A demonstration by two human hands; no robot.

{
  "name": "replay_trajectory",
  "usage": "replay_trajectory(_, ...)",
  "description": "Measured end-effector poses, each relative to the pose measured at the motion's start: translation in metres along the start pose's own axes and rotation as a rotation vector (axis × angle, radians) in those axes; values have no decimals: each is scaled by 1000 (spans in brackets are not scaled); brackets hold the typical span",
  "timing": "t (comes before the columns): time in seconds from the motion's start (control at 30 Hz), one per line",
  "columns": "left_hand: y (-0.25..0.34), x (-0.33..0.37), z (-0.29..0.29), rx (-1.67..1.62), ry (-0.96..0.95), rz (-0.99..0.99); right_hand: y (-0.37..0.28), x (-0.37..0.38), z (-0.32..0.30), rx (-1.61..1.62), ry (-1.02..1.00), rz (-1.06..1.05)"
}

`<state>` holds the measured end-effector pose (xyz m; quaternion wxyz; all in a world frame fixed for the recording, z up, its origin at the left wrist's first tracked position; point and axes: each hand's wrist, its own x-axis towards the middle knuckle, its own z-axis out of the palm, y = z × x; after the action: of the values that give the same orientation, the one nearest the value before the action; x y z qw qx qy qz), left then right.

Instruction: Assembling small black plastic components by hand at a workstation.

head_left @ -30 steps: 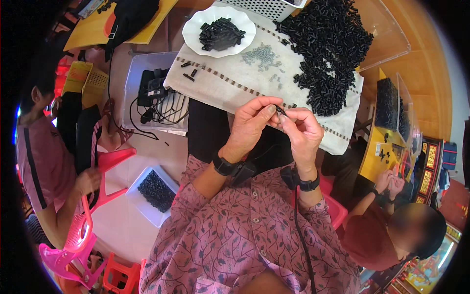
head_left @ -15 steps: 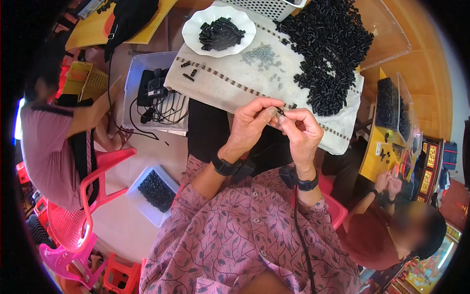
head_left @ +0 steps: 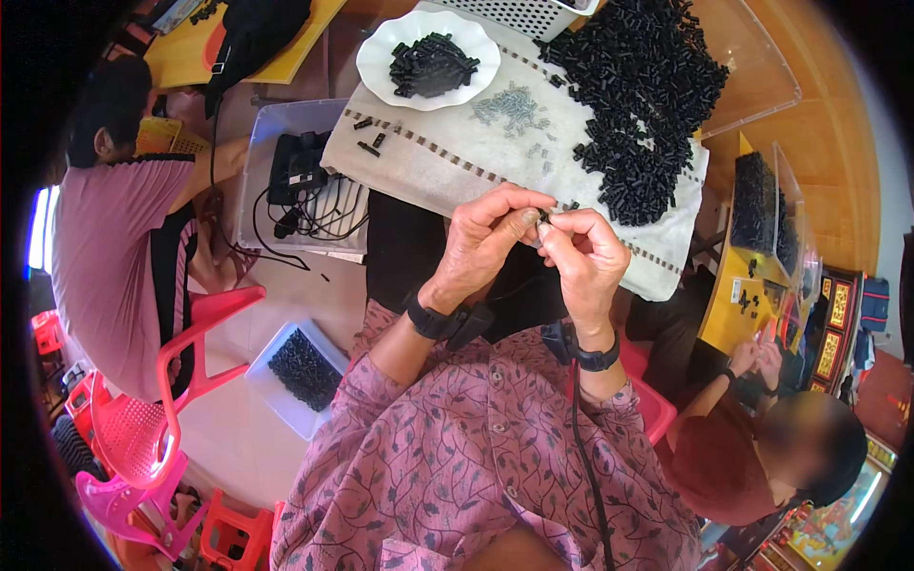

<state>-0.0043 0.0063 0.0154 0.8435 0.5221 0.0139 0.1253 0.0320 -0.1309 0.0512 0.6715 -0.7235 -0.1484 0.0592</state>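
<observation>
Just over the near edge of the white towel (head_left: 447,152), my left hand (head_left: 484,240) and my right hand (head_left: 587,255) meet fingertip to fingertip. Both pinch one small black plastic piece (head_left: 544,217), mostly covered by the fingers. Beyond them on the towel lies a big heap of small black plastic pieces (head_left: 633,114). Small clear pieces (head_left: 511,109) are scattered left of that heap. A white scalloped plate (head_left: 379,88) bears longer black pieces (head_left: 433,65). A few loose black pieces (head_left: 371,145) rest near the towel's left corner.
A white perforated basket (head_left: 519,14) stands at the back. Left of the towel is a clear bin (head_left: 255,157) with cables and a black device. A tub of black pieces (head_left: 305,371) sits on the floor. Co-workers sit at left (head_left: 119,257) and right (head_left: 724,457).
My fingers have shifted slightly around the small black piece, with both hands in nearly the same place. The co-worker at left has moved, the head now further into view.
</observation>
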Motion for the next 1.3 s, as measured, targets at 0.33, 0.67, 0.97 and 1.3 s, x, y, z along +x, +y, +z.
replay_trajectory(0.33,-10,-1,2,-437,167,-195,-12,8,2,-2,-91,126)
replay_trajectory(0.67,-10,1,1,-472,139,-223,4,14,-6,-136,-102,-5)
replay_trajectory(0.97,-12,1,1,-490,128,-230,1,22,-7,-158,-193,-92)
replay_trajectory(1.3,-14,2,1,-484,110,-283,8,22,-9,-167,-205,-116)
